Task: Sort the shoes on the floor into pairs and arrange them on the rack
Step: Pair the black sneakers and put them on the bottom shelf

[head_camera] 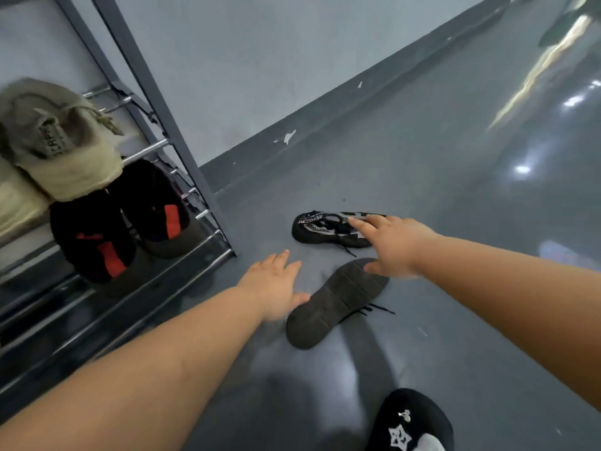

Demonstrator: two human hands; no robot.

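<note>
Black shoes (pixel 335 228) lie floorward; right hand (pixel 395 247) seemingly touches one.

It looks like an entryway or utility corridor of a building. A glossy grey floor (pixel 455 177) mirrors ceiling lights at 2 o'clock, a plain pale wall (pixel 244 60) with a chipped dark baseboard (pixel 325 125) runs behind, and a metal shoe rack (pixel 169 151) at 9 o'clock holds shoes.
</note>
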